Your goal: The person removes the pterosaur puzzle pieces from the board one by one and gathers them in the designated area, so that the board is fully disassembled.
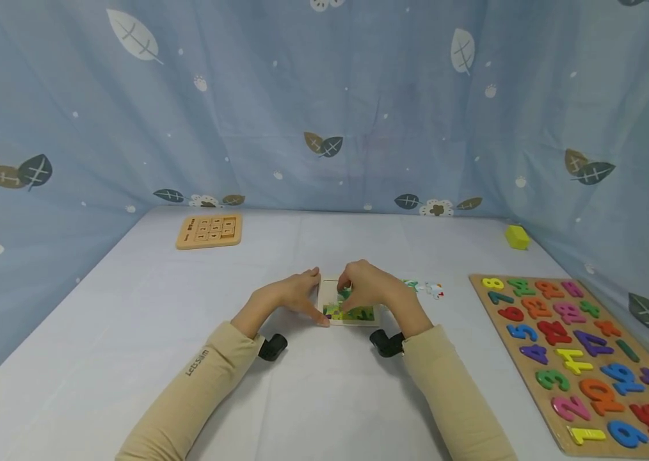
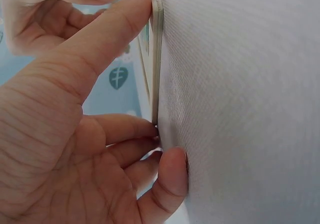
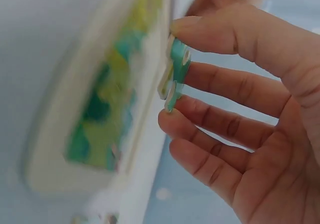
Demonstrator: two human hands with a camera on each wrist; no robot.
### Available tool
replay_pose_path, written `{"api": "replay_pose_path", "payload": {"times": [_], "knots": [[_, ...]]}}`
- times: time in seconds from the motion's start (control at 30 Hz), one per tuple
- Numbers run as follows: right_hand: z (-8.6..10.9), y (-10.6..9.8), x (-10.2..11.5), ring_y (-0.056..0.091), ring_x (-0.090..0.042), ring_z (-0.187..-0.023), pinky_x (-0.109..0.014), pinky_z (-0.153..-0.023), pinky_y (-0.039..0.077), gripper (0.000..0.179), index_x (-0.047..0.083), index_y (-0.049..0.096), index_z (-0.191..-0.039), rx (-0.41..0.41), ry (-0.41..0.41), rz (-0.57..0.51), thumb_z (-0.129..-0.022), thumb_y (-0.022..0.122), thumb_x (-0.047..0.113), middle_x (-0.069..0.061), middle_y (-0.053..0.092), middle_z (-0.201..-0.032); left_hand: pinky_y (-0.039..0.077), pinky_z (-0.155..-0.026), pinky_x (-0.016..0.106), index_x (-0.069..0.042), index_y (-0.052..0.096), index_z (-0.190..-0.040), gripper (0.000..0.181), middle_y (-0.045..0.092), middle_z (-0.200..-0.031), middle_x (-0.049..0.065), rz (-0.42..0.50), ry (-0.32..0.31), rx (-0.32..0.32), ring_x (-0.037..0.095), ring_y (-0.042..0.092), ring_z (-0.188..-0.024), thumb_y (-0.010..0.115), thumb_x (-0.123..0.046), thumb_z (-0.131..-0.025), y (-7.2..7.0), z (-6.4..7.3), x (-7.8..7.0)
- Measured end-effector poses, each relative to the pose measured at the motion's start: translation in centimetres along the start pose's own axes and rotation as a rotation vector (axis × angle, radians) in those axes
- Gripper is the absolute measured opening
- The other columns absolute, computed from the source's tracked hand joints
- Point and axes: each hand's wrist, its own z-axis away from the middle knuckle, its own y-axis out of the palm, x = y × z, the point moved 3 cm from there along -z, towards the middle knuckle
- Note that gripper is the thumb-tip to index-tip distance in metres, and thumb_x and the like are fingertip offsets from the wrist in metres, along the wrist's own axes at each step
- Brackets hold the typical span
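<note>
A small jigsaw puzzle board (image 1: 329,288) with a pale wooden frame lies on the white table, a green and yellow strip of picture along its near side. My left hand (image 1: 294,294) holds the board at its left edge, thumb at the near corner and fingers at the far one. In the left wrist view the thumb (image 2: 107,39) lies along the frame's edge. Above the board, my right hand (image 1: 372,285) pinches a green puzzle piece (image 3: 179,59) between thumb and fingertips. The piece stands tilted, close over the pale bare part of the board.
Loose puzzle pieces (image 1: 434,290) lie right of the board, partly behind the right hand. A large number board (image 1: 532,358) fills the right side. A yellow-green block (image 1: 517,237) stands at the back right, a wooden sliding number puzzle (image 1: 209,231) at the back left. A curtain (image 1: 267,115) hangs behind.
</note>
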Motion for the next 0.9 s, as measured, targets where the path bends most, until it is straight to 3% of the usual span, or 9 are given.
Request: {"api": "replay_pose_path", "payload": {"times": [0.33,0.6,0.9], "knots": [[0.7,-1.2,-2.0,0.054,-0.016,-0.080,-0.031,-0.071,0.049,0.022,0.005,0.073,-0.098,-0.001,0.073,0.013,-0.080,0.077,0.017,-0.006,0.066,-0.094,0.020,-0.120,0.047,0.000,0.021,-0.152,0.107,0.011,-0.162,0.015,-0.009,-0.010,0.000,0.029,0.013,-0.150,0.079,-0.047,-0.075,0.0,0.1,-0.2],[2.1,-2.5,-3.5,0.063,-0.020,-0.083,-0.034,-0.071,0.054,0.026,0.002,0.074,-0.101,-0.054,0.084,-0.045,-0.079,0.077,0.016,-0.010,0.071,-0.099,0.020,-0.120,0.046,0.001,0.022,-0.152,0.107,0.012,-0.161,0.016,-0.014,-0.004,-0.013,0.030,0.014,-0.149,0.080,-0.045,-0.075,0.1,-0.1,-0.1],[3.0,-3.0,-5.6,0.063,-0.021,-0.084,-0.035,-0.072,0.054,0.028,0.002,0.073,-0.102,-0.058,0.158,-0.097,-0.078,0.077,0.016,-0.011,0.071,-0.098,0.021,-0.119,0.047,0.001,0.022,-0.151,0.106,0.012,-0.161,0.016,-0.004,0.005,-0.014,0.031,0.015,-0.149,0.080,-0.045,-0.075,0.2,-0.1,0.1]]}}
